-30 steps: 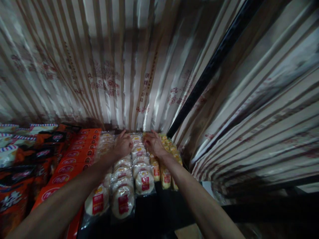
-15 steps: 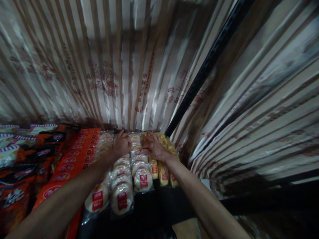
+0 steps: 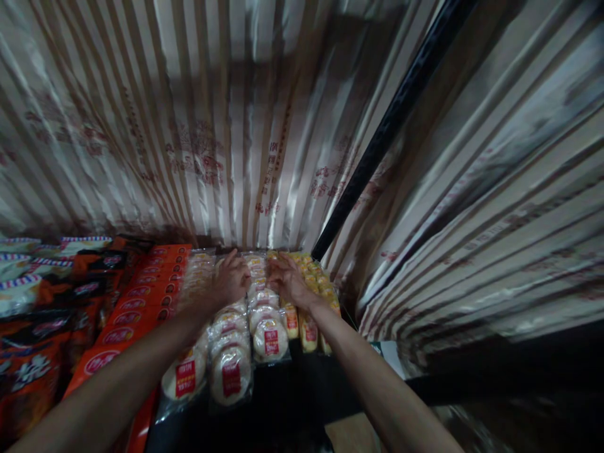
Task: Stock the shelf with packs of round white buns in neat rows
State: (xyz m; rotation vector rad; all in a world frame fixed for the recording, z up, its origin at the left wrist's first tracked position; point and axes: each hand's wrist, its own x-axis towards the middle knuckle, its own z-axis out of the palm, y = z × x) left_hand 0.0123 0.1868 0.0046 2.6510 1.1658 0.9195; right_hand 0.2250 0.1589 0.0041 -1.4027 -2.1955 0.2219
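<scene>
My left hand [image 3: 234,279] lies over the far end of a row of clear-wrapped round white rice crackers [image 3: 230,371], its fingers loosely bent and apart. My right hand [image 3: 287,278] faces it across a neighbouring row of the same crackers [image 3: 270,336]. Its fingers are spread, over the edge of that row and the yellow packaged snacks [image 3: 309,328] to the right. Contact with the packets is partly hidden by both hands. Another cracker row [image 3: 185,377] stands left, partly behind my left forearm.
Orange packets [image 3: 123,324] stand in a row at the left, beside orange-and-black bags [image 3: 28,371] and white bags with striped tops [image 3: 21,292]. Pleated printed curtain [image 3: 202,113] rises behind the black shelf [image 3: 278,396]. A black post [image 3: 372,154] slants up at the back corner.
My right hand has shifted slightly left, its fingers a little more bent. My left hand has turned slightly, its fingers showing more apart. The cracker rows look unmoved.
</scene>
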